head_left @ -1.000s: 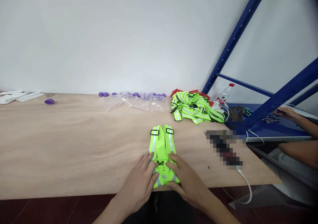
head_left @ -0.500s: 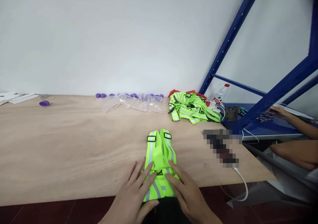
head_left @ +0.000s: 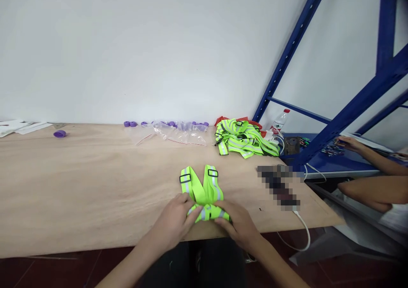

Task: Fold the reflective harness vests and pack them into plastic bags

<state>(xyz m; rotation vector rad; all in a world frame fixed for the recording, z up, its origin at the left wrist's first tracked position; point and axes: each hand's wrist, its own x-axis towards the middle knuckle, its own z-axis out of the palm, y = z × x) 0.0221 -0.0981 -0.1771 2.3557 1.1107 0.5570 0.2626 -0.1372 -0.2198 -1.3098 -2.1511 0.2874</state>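
Note:
A neon yellow-green reflective vest (head_left: 208,212) made of straps with silver stripes lies on the wooden table near its front edge. Its lower part is rolled into a bundle, while two straps with black buckles stretch away from me in a V. My left hand (head_left: 178,215) grips the left end of the roll, fingers curled behind and thumb in front. On the right end my right hand (head_left: 237,222) does the same, thumb below and fingers over the top. The fingertips behind the roll are partly hidden.
A heap of similar reflective straps (head_left: 244,141) lies at the back right, beside clear plastic bags (head_left: 178,132) and purple rolls (head_left: 130,124). A bottle (head_left: 280,120) stands by the blue rack (head_left: 293,45). A pixelated object with a white cable (head_left: 306,228) lies right. Another person's arm (head_left: 376,158) reaches in.
The vest's lower part, flat under my spread fingers before, is now rolled up away from the table edge. Both hands have closed on it, and the two straps have spread apart.

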